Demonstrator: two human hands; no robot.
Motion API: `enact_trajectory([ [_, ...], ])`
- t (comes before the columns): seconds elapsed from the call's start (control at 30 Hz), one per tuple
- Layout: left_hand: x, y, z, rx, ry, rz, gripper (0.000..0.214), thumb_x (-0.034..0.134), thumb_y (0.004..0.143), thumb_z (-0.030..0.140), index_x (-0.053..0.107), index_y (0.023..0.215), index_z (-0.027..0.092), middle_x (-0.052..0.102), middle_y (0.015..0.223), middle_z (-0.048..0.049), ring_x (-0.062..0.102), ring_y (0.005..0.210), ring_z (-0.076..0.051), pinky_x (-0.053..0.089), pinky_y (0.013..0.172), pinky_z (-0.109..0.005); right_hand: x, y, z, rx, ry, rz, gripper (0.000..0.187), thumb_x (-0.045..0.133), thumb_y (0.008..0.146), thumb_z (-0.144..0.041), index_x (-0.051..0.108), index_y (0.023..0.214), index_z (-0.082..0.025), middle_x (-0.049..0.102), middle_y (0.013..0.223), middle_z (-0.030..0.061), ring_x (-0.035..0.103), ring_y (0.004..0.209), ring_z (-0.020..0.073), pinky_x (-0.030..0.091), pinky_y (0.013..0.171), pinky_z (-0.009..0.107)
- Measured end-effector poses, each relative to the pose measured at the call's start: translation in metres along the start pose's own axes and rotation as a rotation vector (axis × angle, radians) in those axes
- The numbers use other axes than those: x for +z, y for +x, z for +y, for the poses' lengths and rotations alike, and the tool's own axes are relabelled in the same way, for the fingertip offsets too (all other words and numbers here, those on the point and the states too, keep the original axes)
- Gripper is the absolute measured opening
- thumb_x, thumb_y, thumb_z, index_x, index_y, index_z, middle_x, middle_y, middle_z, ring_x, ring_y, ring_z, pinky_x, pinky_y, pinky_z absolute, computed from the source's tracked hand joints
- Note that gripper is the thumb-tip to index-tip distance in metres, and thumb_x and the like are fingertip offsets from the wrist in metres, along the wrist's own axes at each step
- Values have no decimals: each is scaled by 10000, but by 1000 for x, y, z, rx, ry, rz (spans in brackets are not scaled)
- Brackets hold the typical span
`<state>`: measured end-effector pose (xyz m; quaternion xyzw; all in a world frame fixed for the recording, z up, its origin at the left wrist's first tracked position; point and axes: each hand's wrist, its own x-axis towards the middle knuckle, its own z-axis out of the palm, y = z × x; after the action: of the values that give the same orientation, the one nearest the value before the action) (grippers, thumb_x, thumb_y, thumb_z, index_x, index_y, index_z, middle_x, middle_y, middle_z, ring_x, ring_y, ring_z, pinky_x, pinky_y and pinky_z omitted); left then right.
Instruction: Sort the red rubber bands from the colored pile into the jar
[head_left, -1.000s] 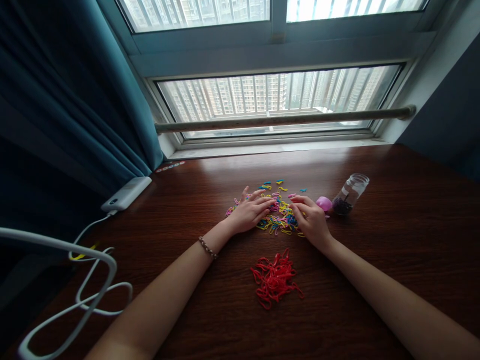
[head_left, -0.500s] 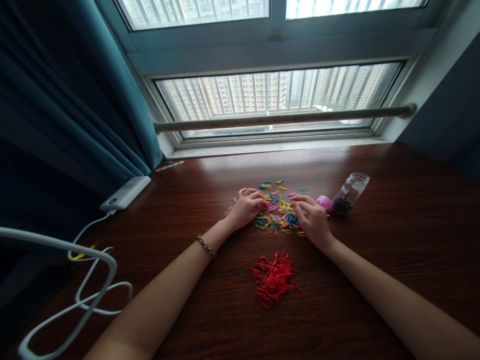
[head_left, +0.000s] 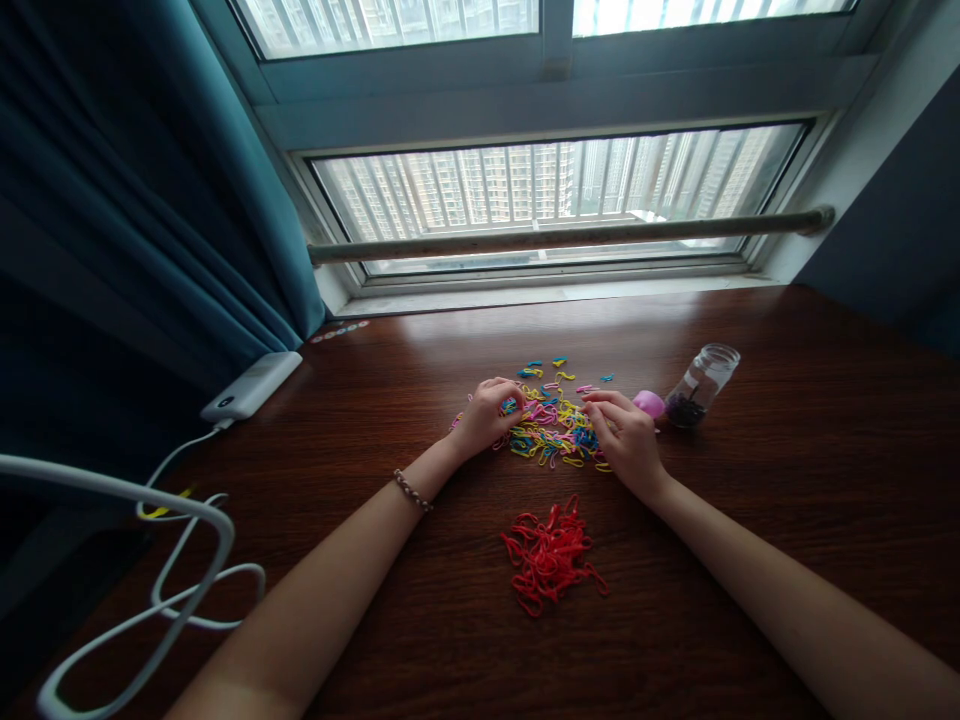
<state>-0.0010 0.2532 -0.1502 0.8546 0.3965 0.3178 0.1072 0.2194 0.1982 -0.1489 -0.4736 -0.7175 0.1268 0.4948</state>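
A scattered heap of small yellow, blue and pink elastic bands lies on the dark wooden table. My left hand rests on the heap's left side with its fingers curled around some bands. My right hand lies on the heap's right side, fingers bent and pinching among the bands. Nearer to me sits a separate pile of red bands, touched by neither hand.
A small glass jar lies tilted right of the heap, with a pink lid beside it. A white power bank and its looping white cable lie at the left. A teal curtain and the window sill border the table.
My left hand's fingers, stretched flat over the heap a second ago, have curled in and gathered bands. The right hand has hardly moved.
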Motion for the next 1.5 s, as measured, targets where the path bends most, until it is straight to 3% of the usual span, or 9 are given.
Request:
enact_trajectory([
  [0.17,-1,0,0,-63,52,76,114,556,779,251,597,870,196,615,832,-24,530,835,-167,411,794,-311,0,0,0,2,-2,-3,226,432,862,-242,628,762,-189,622,901,67,570,903,199,433,829,333],
  [0.33,-1,1,0,-92,167,34,233,493,827,319,630,691,188,608,767,-33,496,814,-175,384,780,-318,1,0,0,0,1,-10,228,432,862,-242,628,762,-185,623,894,67,571,886,196,437,813,331],
  [0.47,0,1,-2,-158,152,45,143,520,810,269,630,870,198,609,764,-20,495,808,-168,363,803,-323,1,0,0,-7,3,-6,222,440,858,-236,627,756,-177,625,883,66,573,877,191,440,803,322],
  [0.73,3,-2,3,36,234,-122,297,449,850,207,568,1082,348,541,1160,11,332,1147,-208,139,977,-426,-2,3,-1,93,24,84,205,442,858,-248,627,890,-164,650,904,74,595,867,188,453,800,323],
  [0.87,5,-2,1,22,230,-147,229,445,860,248,610,992,333,545,1148,16,322,1147,-208,108,978,-438,-6,6,-2,203,102,130,220,428,862,-273,614,918,-169,665,835,55,621,770,176,482,702,297],
  [1.2,7,3,-5,-33,163,-132,102,549,791,280,631,773,224,569,1009,-23,382,1054,-206,220,935,-403,-8,6,-3,197,113,119,224,426,861,-285,621,875,-175,665,816,51,623,766,173,485,701,287],
  [1.3,7,1,-2,-14,162,-105,98,519,804,243,605,783,200,581,988,-28,396,1059,-201,216,954,-397,-7,5,-2,193,109,42,219,430,858,-288,614,887,-172,670,816,53,626,749,178,486,678,287],
  [1.43,5,-1,4,-63,131,29,77,499,809,202,574,819,190,609,949,-24,446,1026,-185,222,963,-386,-2,3,4,103,68,-224,230,410,857,-234,591,990,-185,676,832,47,616,823,191,474,751,317],
  [1.5,3,-2,6,-98,107,101,61,518,792,186,576,811,190,617,917,-22,480,981,-176,247,954,-374,1,3,8,74,-6,-246,260,399,855,-218,577,1042,-186,664,906,67,591,902,203,455,808,343],
])
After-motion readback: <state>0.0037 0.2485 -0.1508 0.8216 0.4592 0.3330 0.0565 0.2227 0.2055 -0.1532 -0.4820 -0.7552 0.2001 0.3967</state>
